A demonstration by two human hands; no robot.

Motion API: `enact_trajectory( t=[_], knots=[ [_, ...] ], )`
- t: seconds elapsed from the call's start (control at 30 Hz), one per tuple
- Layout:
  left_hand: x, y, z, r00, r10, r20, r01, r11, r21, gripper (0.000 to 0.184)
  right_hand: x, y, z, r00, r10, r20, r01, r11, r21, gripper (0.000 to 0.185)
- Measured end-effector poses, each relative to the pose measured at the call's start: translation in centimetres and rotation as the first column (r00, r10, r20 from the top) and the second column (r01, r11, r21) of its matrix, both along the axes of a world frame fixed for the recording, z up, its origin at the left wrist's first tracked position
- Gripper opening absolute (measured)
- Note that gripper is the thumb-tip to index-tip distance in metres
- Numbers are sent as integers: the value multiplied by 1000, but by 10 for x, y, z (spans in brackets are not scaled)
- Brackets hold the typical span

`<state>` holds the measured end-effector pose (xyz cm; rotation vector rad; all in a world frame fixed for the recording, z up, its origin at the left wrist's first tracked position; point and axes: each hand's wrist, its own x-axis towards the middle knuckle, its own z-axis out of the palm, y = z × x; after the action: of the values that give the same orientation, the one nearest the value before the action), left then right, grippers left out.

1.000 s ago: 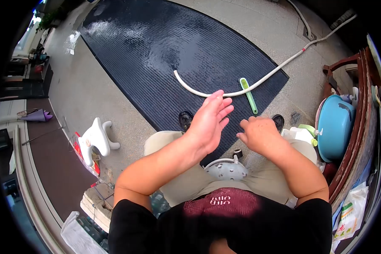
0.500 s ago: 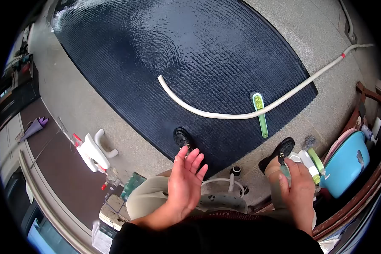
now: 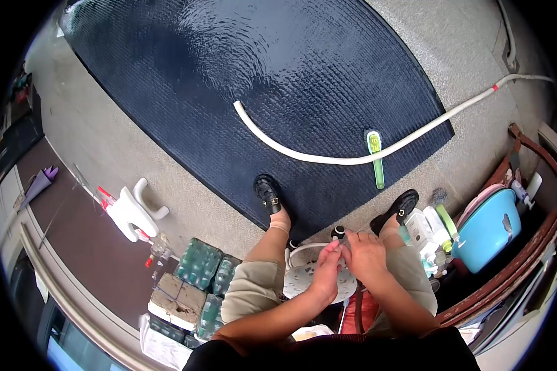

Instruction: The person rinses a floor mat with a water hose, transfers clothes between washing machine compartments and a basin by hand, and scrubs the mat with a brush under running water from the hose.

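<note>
Over the pale spotted seat [image 3: 298, 279] between the knees, the left hand [image 3: 325, 271] and right hand [image 3: 367, 255] have come close, fingers bent inward and their tips meeting or nearly so; from where I stand I can't tell whether anything small is pinched there. For close work like that, I'd say light fingertips do better than a hard squeeze, with one hand steadying while the other makes the small movements. Both forearms slope in from the sides, so resting them near the thighs should take the strain off the wrists. Turning the fingers slightly outward would give a clearer look at the contact, since the knuckles partly hide it. Footing matters too: the left shoe [image 3: 267, 192] is on the dark ribbed mat [image 3: 167, 99], which shines wet around the mouth of the white hose [image 3: 303, 157], while the right shoe [image 3: 397, 212] is off it on the floor. Keeping both soles flat seems wise. Farther forward, the hose lies across the green brush [image 3: 379, 175], well apart from the hands, and the blue basin [image 3: 484, 240] leans off to the right, so the elbows seem to have room.
</note>
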<state>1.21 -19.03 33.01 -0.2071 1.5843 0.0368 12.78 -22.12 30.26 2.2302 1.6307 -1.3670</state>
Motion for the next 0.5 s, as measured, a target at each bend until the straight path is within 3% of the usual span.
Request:
enact_trajectory(
  t=[0.07,0.13,0.17,0.2,0.27,0.33,0.37,0.4,0.43,0.5],
  knots=[
    [-2,-22,-4,995,91,50,-92,996,21,35,-19,-20,-12,999,13,-31,-15,997,-78,33],
    [0,-29,-1,999,16,44,-24,983,182,38,-28,-31,-17,988,-95,-125,106,991,86,33],
    [-9,-33,-9,975,-79,209,15,957,288,49,-27,-30,-14,985,-153,-77,159,984,79,34],
    [-18,-26,-11,964,-90,252,10,953,302,49,-28,-35,-12,987,-160,-34,163,982,100,34],
    [-40,-9,-6,783,219,583,-196,975,-103,62,-26,-53,5,994,-81,68,87,992,-96,34],
    [-70,-26,-6,717,229,658,-110,970,-218,72,-27,-62,46,999,29,32,-22,982,-190,34],
    [-78,-16,14,659,295,692,-205,955,-212,71,-15,-48,80,997,36,66,-25,986,-166,34],
    [-82,3,29,591,349,727,-297,932,-206,71,1,-26,121,1000,18,-22,-19,999,-42,30],
    [-83,32,54,636,358,684,-423,903,-79,68,14,-8,152,993,17,-117,-7,996,87,27],
    [-110,82,97,732,389,560,-562,809,173,60,67,-6,181,1000,18,-10,-16,978,207,28]
  ],
)
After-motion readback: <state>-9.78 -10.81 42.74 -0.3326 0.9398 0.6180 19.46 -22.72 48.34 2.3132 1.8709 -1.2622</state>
